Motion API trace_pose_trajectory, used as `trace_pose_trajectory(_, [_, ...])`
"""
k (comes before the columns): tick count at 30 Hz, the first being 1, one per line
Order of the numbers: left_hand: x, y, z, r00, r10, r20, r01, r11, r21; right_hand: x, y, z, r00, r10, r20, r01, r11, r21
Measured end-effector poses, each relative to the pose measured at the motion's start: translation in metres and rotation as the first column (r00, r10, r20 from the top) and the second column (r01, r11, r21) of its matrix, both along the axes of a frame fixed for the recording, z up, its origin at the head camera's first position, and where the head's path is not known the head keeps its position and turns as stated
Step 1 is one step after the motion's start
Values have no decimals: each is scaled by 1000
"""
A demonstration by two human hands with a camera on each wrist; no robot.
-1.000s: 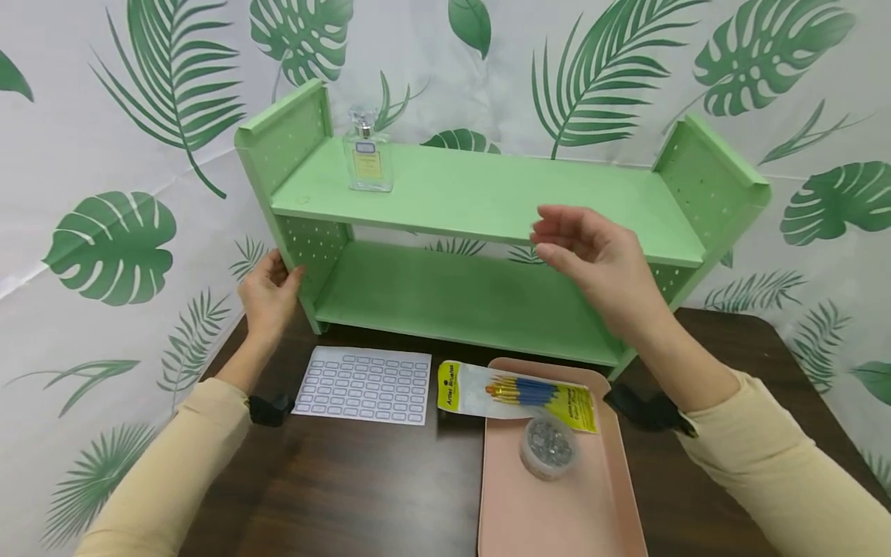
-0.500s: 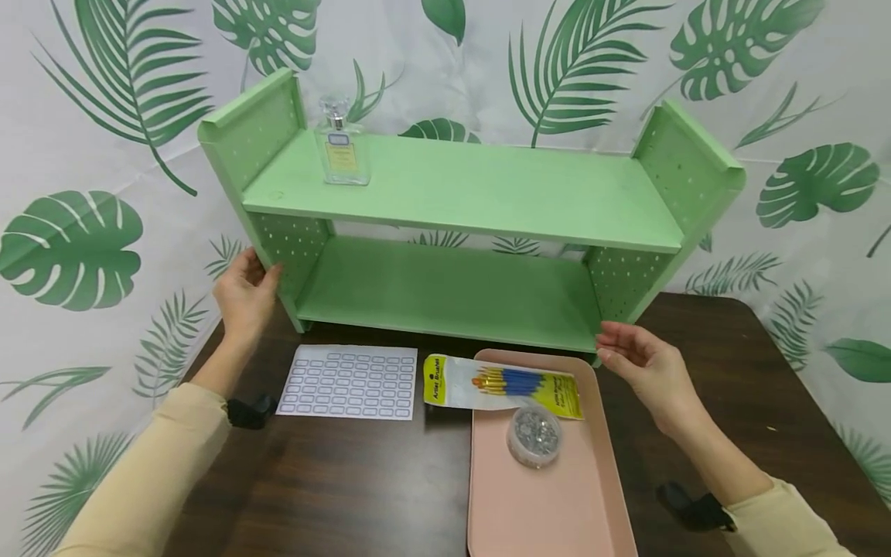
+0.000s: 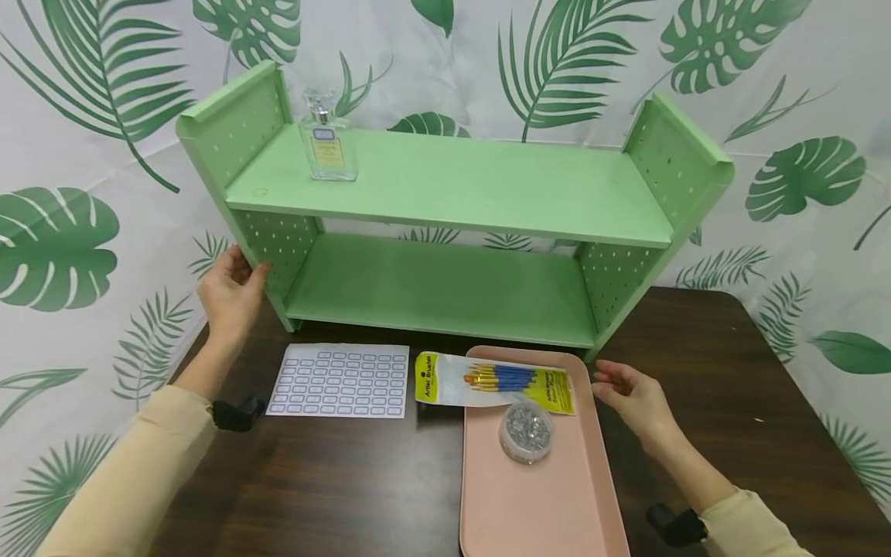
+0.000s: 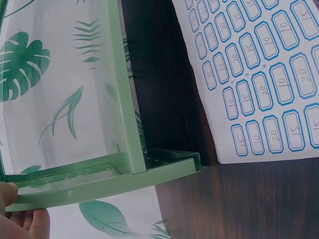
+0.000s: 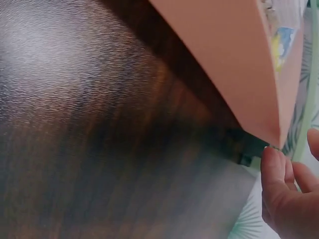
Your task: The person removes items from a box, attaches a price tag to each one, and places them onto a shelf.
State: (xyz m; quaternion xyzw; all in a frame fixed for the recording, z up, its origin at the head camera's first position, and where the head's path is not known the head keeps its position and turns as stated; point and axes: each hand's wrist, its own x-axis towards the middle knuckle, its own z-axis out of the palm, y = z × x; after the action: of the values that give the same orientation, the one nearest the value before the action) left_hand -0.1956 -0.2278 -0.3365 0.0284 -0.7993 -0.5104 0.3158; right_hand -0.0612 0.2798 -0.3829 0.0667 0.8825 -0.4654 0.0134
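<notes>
A green two-tier shelf (image 3: pixel 445 220) stands at the back of the table. My left hand (image 3: pixel 230 298) grips the front edge of its left side panel; in the left wrist view the thumb (image 4: pixel 7 193) lies on one face of the panel and the fingers on the other. Beside the far right corner of a pink tray (image 3: pixel 543 503), close to the shelf's right foot, is my right hand (image 3: pixel 636 402). Its fingers (image 5: pixel 273 167) are loosely bent with nothing seen between them; contact with the tray corner cannot be told. A glass perfume bottle (image 3: pixel 329 147) stands on the upper tier.
A sheet of small labels (image 3: pixel 341 379) with handwritten numbers lies on the dark wooden table (image 3: pixel 334 487). A pack of artist brushes (image 3: pixel 494 381) lies across the tray's far end. In the tray is a round clear tub (image 3: pixel 527 433) of silvery bits. A leaf-patterned cloth hangs behind.
My right hand has come down from in front of the upper tier to beside the tray's far right corner. The left hand keeps its grip. The head view has shifted slightly right.
</notes>
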Motion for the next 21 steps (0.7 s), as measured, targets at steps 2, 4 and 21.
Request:
trace_pose_trajectory(2, [0,1,0,1000,0,-3,0,1000,1,0,0,-3,1000,-9,14,9,1000,-2])
trace_pose_trajectory(4, [0,1,-1,1000,4,-7,-4,1000,-2,1,0,-6,1000,-13,27,13,1000,-4])
trace_pose_trajectory(21, [1,2,-1,1000,22,-22,-23,999,-35,-6,-1,-17,1000,-12,26,13,999,-47])
